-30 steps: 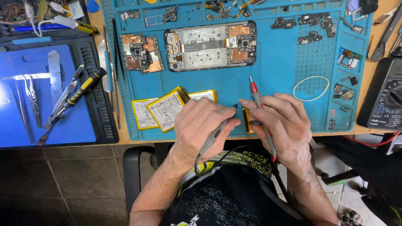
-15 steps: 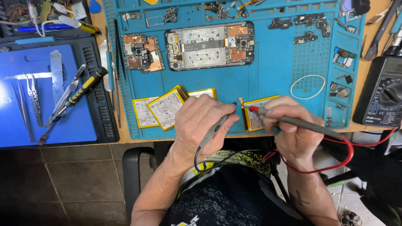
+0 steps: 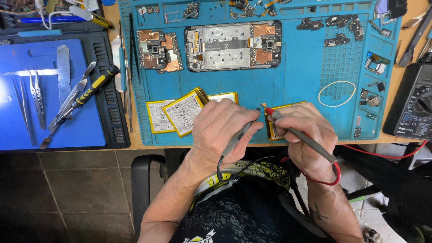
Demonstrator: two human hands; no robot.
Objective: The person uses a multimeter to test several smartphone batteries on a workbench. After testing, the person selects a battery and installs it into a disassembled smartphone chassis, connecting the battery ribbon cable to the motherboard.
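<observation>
Just left of the left hand, flat phone batteries lie fanned on the blue repair mat: silver-white pouches edged in yellow, each with a pale rectangular label of small dark print. One slants across another, and a third shows its yellow rim just above the knuckles. A further battery, yellow-edged, sits under the right hand, mostly hidden by the fingers.

The left hand is closed around a grey multimeter probe with a black lead, held pen-like, its tip pointing up and right. The right hand is closed around the red-tipped probe, whose grey shaft runs down past the wrist to a red lead. The two probe tips meet between the hands, at the upper left corner of the hidden battery; whether they touch its contacts is too small to tell.

Above the hands lie an opened phone frame and a separate board with copper-coloured shields. Up and right of the right hand rests a white rubber band; further right, off the mat, stands the black multimeter.

Against the frame half a second ago, the red probe has tilted: its shaft then lay nearly level, stretching out to the right, and it now slopes steeply down toward the wrist. The tips and both hands have kept their places by the battery.
</observation>
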